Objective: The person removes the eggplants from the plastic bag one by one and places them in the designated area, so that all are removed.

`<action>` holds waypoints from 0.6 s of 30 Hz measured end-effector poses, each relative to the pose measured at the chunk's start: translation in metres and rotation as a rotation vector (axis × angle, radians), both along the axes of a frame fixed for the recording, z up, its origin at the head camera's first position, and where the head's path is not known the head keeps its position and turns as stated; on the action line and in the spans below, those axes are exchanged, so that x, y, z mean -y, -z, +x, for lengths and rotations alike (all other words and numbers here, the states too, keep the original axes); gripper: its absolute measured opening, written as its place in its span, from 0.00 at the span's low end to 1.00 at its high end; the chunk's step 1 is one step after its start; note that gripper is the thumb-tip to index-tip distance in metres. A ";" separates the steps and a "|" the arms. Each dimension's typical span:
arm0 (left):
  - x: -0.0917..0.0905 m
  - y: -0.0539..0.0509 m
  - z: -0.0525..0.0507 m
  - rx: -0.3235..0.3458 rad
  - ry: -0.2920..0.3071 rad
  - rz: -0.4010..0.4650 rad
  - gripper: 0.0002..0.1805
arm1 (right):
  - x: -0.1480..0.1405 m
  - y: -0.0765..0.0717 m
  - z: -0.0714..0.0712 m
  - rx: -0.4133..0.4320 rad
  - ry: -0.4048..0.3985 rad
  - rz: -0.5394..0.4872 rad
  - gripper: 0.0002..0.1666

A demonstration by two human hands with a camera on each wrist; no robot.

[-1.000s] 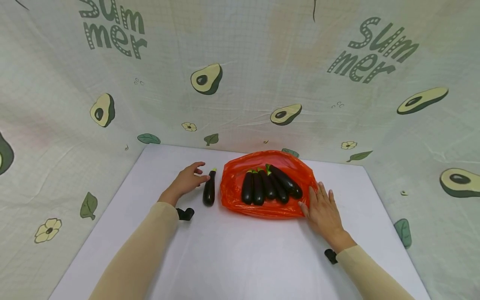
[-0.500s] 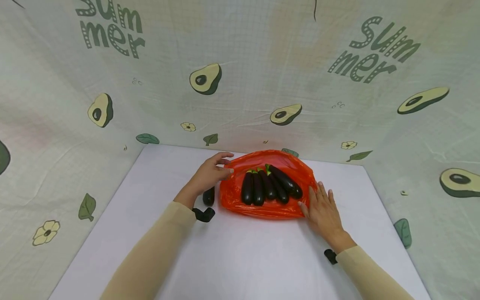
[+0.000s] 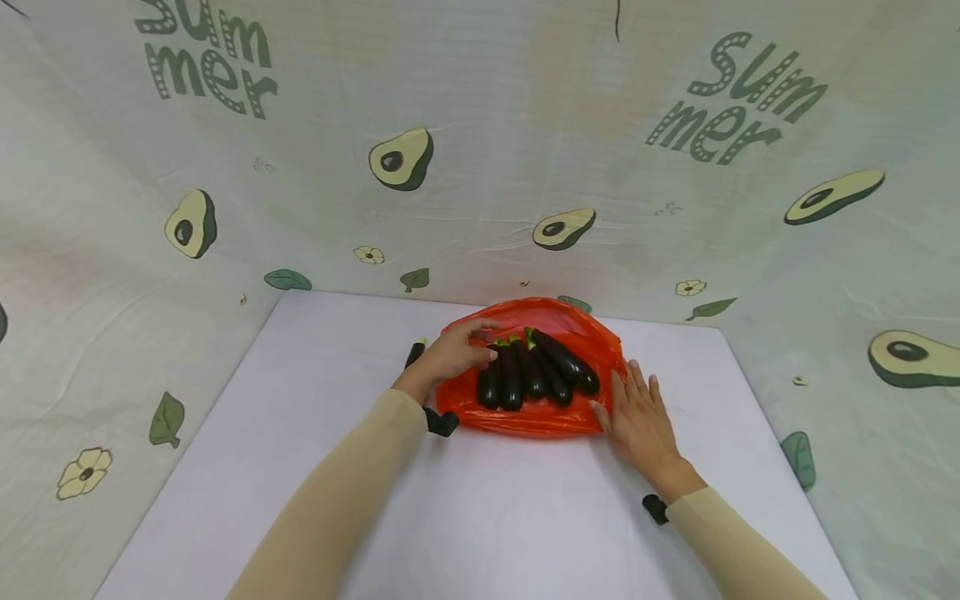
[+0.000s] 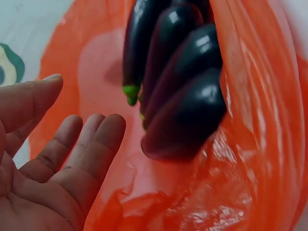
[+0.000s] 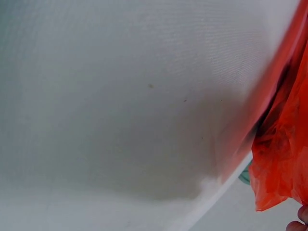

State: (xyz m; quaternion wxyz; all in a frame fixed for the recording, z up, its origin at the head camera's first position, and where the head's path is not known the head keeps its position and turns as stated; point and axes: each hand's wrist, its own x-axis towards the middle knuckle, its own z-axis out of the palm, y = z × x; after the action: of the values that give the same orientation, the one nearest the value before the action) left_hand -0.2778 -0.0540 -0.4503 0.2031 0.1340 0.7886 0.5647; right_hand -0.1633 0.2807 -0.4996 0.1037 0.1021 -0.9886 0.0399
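My left hand hovers over the left side of an open red plastic bag. Its thumb and fingers are spread and loosely bent, just short of the nearest eggplant, holding nothing. Several dark eggplants with green stems lie side by side in the bag. Another eggplant is on the table left of the bag, partly hidden behind my left hand. With fingers straight, my right hand rests against the bag's right edge; only its fingertips show in the right wrist view, beside the red plastic.
The white table carries the bag near its back edge. A pale cloth printed with avocados, leaves and lettering hangs behind and at both sides. A black strap piece sits at my left wrist, another at my right.
My left hand has moved right, from beside the loose eggplant, past the bag's left edge, to above the eggplants inside. The right hand stays at the bag's edge. The view has shifted slightly.
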 end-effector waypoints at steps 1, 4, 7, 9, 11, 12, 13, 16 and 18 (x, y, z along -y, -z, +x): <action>0.000 0.002 -0.001 -0.004 -0.003 -0.013 0.28 | 0.000 0.000 0.000 -0.001 0.000 0.002 0.44; 0.001 0.008 -0.006 -0.027 0.002 -0.057 0.27 | 0.000 0.000 -0.001 0.005 0.007 0.005 0.45; 0.001 0.012 -0.009 -0.043 0.006 -0.108 0.27 | 0.000 0.000 -0.001 0.013 0.011 0.003 0.45; 0.001 0.016 -0.011 -0.051 0.004 -0.133 0.28 | 0.000 0.000 -0.001 0.012 0.012 0.001 0.45; -0.001 0.019 -0.013 -0.048 -0.003 -0.147 0.27 | 0.000 0.000 0.000 0.008 0.009 -0.001 0.45; -0.001 0.021 -0.013 -0.047 -0.006 -0.151 0.27 | 0.000 0.000 -0.001 0.004 0.008 -0.002 0.45; -0.002 0.022 -0.014 -0.043 -0.011 -0.157 0.27 | 0.000 0.000 0.000 0.001 0.006 -0.004 0.45; -0.005 0.026 -0.016 -0.061 -0.020 -0.199 0.28 | 0.000 0.000 0.000 -0.005 0.004 -0.013 0.45; -0.007 0.029 -0.016 -0.079 -0.025 -0.233 0.28 | 0.000 0.001 0.000 -0.003 0.003 -0.020 0.44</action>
State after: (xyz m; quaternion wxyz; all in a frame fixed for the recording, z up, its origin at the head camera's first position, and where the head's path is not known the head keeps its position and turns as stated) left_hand -0.2938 -0.0475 -0.4795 0.1792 0.1219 0.8578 0.4661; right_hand -0.1634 0.2808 -0.5005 0.1064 0.0995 -0.9881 0.0495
